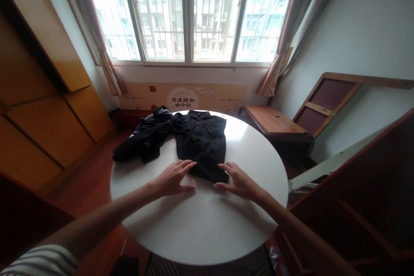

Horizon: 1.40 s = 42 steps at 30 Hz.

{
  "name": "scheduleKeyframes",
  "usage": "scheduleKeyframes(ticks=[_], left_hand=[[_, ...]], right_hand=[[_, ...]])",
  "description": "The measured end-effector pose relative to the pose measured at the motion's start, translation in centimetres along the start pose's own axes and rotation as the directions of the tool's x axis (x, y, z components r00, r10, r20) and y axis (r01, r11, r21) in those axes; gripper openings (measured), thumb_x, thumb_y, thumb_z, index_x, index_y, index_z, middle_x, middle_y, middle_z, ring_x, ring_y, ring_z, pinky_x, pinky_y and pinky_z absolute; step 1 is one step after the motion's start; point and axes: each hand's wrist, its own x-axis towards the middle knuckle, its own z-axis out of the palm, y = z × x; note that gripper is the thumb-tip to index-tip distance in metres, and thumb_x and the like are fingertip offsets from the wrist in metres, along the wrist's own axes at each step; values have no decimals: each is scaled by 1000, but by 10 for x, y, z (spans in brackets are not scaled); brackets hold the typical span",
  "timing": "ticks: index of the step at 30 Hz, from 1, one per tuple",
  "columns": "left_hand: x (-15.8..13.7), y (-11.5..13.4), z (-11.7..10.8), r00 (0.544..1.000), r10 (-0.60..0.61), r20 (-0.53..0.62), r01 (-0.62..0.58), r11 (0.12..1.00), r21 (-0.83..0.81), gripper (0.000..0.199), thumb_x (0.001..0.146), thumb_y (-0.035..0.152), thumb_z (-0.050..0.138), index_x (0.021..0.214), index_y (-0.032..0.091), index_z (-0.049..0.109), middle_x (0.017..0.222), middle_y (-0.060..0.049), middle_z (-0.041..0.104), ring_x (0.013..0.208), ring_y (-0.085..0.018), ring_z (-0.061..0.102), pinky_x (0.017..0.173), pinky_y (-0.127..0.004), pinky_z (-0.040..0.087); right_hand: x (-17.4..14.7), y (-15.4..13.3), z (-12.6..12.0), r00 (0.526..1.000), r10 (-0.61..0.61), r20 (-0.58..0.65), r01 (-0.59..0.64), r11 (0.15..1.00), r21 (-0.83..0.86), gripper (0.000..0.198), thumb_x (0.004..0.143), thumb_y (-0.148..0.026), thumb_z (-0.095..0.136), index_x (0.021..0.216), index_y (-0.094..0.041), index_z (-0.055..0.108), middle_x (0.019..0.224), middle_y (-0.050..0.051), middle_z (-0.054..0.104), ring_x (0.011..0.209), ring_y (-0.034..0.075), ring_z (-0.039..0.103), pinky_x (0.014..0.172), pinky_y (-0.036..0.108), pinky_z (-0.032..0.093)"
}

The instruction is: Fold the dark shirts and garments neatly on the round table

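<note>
A black collared shirt [201,142] with a short button placket lies front up on the round white table [194,228], its collar toward the window. One sleeve spreads out on the left. My left hand [176,177] is at the lower left of the hem, thumb apart from the fingers. On the other side, my right hand [238,181] is at the hem's lower right corner, thumb and fingers also apart. Neither hand grips the fabric; whether the fingertips touch it I cannot tell. Left of the shirt is a heap of dark clothes [145,138], black and grey.
Beyond the table are a printed banner [213,95] and a barred window with curtains [270,69]. A wooden-topped stand [274,120] is at the back right, near a leaning wooden frame [323,103]. Wooden cabinets [48,125] line the left wall.
</note>
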Motion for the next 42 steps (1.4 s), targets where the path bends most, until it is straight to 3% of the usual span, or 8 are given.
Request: scheduleKeyframes(ticks=[5,9,15,18,23,27,33,42], left_hand=[[11,0,-12,994,102,-49,-94,984,151,80,86,12,63,156,29,28,161,-13,29,143,-34,34,114,-54,34],[18,-5,-23,959,269,88,-278,953,120,65,80,7,61,142,26,49,137,-10,59,134,-30,45,119,-54,24],[1,-20,-28,954,299,-32,-297,954,52,19,90,14,49,101,17,64,82,-6,67,78,-19,62,94,-37,47],[-8,-24,-36,963,198,-183,-215,974,-76,12,87,14,51,91,17,61,77,-6,64,74,-18,59,80,-31,48],[-16,-20,-56,973,47,-225,-112,951,-288,15,88,25,58,74,18,55,69,-2,58,66,-14,53,61,-23,43],[-28,-17,-71,964,14,-264,-95,951,-296,27,94,30,56,70,18,58,62,0,56,54,-11,50,54,-22,40],[-63,-9,-86,930,-128,-344,-5,933,-360,27,91,35,59,73,18,68,71,-8,71,63,-18,66,60,-26,52],[-115,-28,-73,895,-345,-283,164,844,-510,34,89,46,59,73,18,70,81,-9,73,68,-20,67,61,-27,55]], right_hand=[[-2,-53,12,978,-211,-6,210,974,79,16,94,-16,52,96,-16,67,90,9,62,78,19,61,71,31,53],[8,-89,-3,889,-457,-25,453,872,182,17,98,-21,51,101,-17,67,92,9,62,83,18,60,74,30,53],[15,-56,-11,967,-250,43,246,965,93,64,79,-40,79,135,-18,56,126,18,58,114,30,57,96,46,52],[13,-35,6,964,-229,137,235,972,-29,86,75,-42,82,148,-19,43,138,20,51,126,35,48,102,51,48],[22,-18,24,977,-213,25,215,970,-118,25,95,-17,52,115,-18,67,102,12,64,96,24,59,85,41,55],[28,-12,-2,949,-311,-50,311,950,-8,21,100,-19,46,105,-19,66,111,13,67,108,24,60,94,43,53],[2,-26,-43,943,-331,41,327,942,74,16,100,-27,53,108,-21,65,91,5,70,84,18,67,100,43,49],[-23,5,-20,964,-243,112,261,943,-206,27,93,-10,49,111,-20,67,115,14,62,104,26,57,88,44,53]])
